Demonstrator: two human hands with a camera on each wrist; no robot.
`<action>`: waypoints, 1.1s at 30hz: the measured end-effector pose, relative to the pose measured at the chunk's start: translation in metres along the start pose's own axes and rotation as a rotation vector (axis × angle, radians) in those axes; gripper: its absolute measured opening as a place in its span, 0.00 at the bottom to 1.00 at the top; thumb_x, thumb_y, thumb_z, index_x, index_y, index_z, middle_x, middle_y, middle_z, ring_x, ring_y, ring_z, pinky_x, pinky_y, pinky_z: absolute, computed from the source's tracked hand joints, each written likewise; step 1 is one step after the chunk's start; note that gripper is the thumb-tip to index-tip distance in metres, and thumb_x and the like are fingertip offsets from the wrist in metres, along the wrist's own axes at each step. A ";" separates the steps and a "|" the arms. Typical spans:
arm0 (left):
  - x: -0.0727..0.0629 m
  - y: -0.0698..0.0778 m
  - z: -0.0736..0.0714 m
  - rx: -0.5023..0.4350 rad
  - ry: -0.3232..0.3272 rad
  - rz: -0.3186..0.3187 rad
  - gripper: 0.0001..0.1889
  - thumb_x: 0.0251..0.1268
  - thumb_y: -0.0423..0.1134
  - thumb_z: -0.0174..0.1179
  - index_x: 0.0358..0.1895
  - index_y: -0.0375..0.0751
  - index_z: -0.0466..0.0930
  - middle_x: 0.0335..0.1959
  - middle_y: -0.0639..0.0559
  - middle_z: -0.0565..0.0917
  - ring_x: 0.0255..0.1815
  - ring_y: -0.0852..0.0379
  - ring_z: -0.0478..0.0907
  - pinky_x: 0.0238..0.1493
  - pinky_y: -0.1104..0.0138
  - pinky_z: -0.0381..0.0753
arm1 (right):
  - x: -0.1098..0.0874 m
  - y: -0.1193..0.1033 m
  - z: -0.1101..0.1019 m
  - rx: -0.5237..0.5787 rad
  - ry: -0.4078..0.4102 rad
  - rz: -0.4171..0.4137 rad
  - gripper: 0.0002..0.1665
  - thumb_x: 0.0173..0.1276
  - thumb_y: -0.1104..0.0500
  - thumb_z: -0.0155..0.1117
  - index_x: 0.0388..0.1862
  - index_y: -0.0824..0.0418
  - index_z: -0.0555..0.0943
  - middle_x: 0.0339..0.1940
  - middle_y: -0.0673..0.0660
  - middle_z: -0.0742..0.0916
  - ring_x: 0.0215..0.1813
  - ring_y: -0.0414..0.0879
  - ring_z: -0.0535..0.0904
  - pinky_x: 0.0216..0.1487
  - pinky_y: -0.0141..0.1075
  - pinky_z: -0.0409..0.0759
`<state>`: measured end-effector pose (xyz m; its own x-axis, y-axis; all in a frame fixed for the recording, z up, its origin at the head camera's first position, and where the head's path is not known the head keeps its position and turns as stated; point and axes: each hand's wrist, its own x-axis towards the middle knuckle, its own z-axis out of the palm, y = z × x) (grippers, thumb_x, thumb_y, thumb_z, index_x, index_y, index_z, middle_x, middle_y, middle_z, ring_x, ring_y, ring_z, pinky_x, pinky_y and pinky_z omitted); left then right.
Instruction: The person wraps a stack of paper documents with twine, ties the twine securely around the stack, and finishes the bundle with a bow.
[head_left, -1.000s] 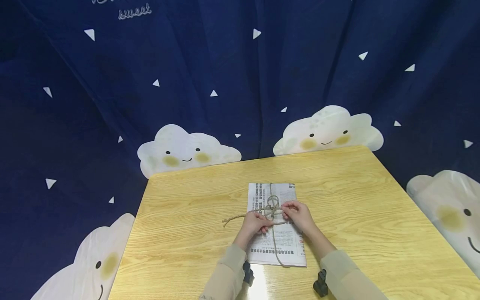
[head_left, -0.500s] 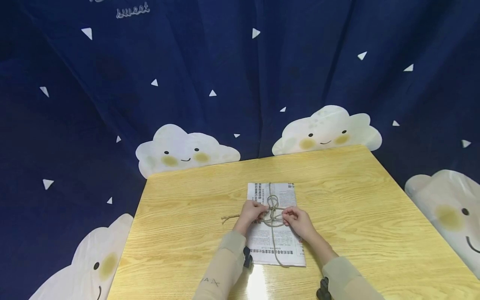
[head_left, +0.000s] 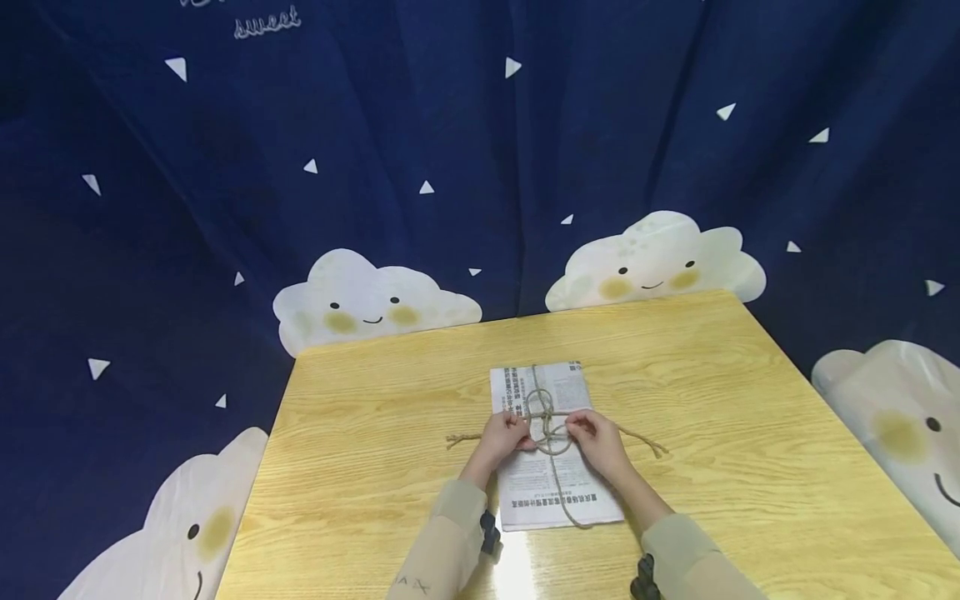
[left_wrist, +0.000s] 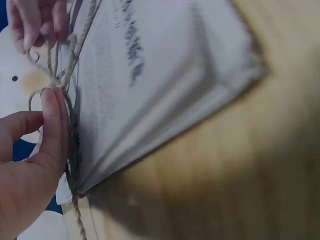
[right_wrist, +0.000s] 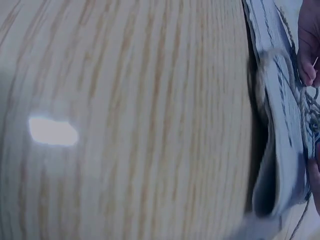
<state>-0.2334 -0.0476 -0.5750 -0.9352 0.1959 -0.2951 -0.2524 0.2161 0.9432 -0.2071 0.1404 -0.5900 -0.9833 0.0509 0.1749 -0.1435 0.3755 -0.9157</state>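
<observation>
A folded newspaper (head_left: pixel 528 483) lies on the table, with brown twine (head_left: pixel 561 487) running along and across it. At its middle the twine forms a knot with loops around it. My left hand (head_left: pixel 502 435) pinches a twine loop on the near left side of the knot; in the left wrist view, thumb and fingers (left_wrist: pixel 52 112) meet at the cord. To the right of the knot, my right hand (head_left: pixel 597 439) pinches another loop between thumb and forefinger. Loose twine ends stick out past the paper on both sides. The right wrist view catches the newspaper's folded edge (right_wrist: pixel 280 135).
The light wooden table (head_left: pixel 375 400) stretches around the newspaper. Behind it hangs a dark blue curtain (head_left: pixel 420 100) printed with white clouds and triangles. Black wrist-worn devices (head_left: pixel 490 533) sit at both sleeve cuffs.
My left hand has gone up beside the knot, then slightly down. My right hand has lowered a little. The newspaper has turned slightly, and a twine end now shows beyond its right side.
</observation>
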 end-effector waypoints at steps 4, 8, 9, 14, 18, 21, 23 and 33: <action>-0.005 -0.002 0.005 -0.053 0.012 0.026 0.06 0.61 0.28 0.53 0.37 0.26 0.73 0.21 0.48 0.76 0.21 0.53 0.82 0.30 0.67 0.82 | 0.002 0.001 0.001 0.031 0.016 -0.064 0.05 0.57 0.71 0.63 0.33 0.68 0.79 0.30 0.59 0.84 0.31 0.42 0.78 0.35 0.28 0.79; -0.009 -0.004 0.010 -0.058 0.026 0.042 0.04 0.57 0.25 0.56 0.33 0.25 0.75 0.18 0.44 0.79 0.19 0.52 0.81 0.25 0.65 0.82 | 0.002 0.004 0.002 0.057 0.016 -0.081 0.04 0.57 0.72 0.62 0.33 0.69 0.79 0.30 0.60 0.83 0.31 0.40 0.79 0.35 0.27 0.79; -0.010 -0.005 0.011 -0.057 0.027 0.046 0.03 0.55 0.25 0.57 0.31 0.25 0.75 0.18 0.41 0.80 0.19 0.51 0.81 0.24 0.64 0.82 | 0.002 0.004 0.002 0.054 0.021 -0.085 0.05 0.57 0.72 0.62 0.33 0.68 0.79 0.30 0.60 0.83 0.31 0.41 0.79 0.35 0.27 0.80; -0.011 -0.007 0.015 -0.083 0.025 0.064 0.04 0.51 0.24 0.60 0.29 0.23 0.76 0.23 0.34 0.82 0.24 0.42 0.82 0.26 0.60 0.83 | -0.002 0.000 0.002 -0.019 0.099 -0.147 0.04 0.56 0.71 0.63 0.31 0.68 0.79 0.29 0.58 0.83 0.29 0.43 0.79 0.32 0.28 0.79; -0.011 -0.008 0.016 -0.113 0.033 0.059 0.05 0.48 0.22 0.61 0.28 0.23 0.75 0.23 0.33 0.82 0.26 0.42 0.82 0.27 0.61 0.83 | -0.006 -0.004 0.002 -0.085 0.172 -0.180 0.03 0.55 0.69 0.65 0.29 0.67 0.79 0.26 0.55 0.82 0.26 0.40 0.75 0.26 0.27 0.75; -0.011 -0.011 0.018 -0.143 0.046 0.044 0.06 0.46 0.21 0.62 0.27 0.24 0.74 0.22 0.34 0.82 0.25 0.45 0.83 0.27 0.63 0.83 | -0.007 -0.005 0.003 -0.099 0.180 -0.155 0.03 0.54 0.69 0.65 0.28 0.67 0.79 0.25 0.56 0.82 0.25 0.40 0.74 0.26 0.28 0.75; -0.010 -0.012 0.019 -0.164 0.051 0.039 0.06 0.45 0.20 0.63 0.26 0.25 0.74 0.22 0.34 0.82 0.24 0.46 0.83 0.26 0.64 0.83 | -0.006 -0.005 0.003 -0.114 0.171 -0.109 0.03 0.55 0.70 0.65 0.29 0.67 0.80 0.26 0.57 0.83 0.26 0.41 0.75 0.27 0.29 0.75; -0.015 -0.009 0.024 -0.088 0.091 0.096 0.07 0.44 0.21 0.65 0.27 0.22 0.77 0.21 0.34 0.82 0.19 0.50 0.81 0.22 0.66 0.82 | -0.003 -0.003 0.005 -0.164 0.173 -0.011 0.02 0.57 0.70 0.63 0.31 0.67 0.80 0.28 0.58 0.84 0.30 0.45 0.77 0.31 0.31 0.76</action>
<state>-0.2109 -0.0300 -0.5829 -0.9736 0.1233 -0.1921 -0.1781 0.1157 0.9772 -0.2040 0.1344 -0.5896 -0.9458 0.1986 0.2570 -0.1199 0.5217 -0.8447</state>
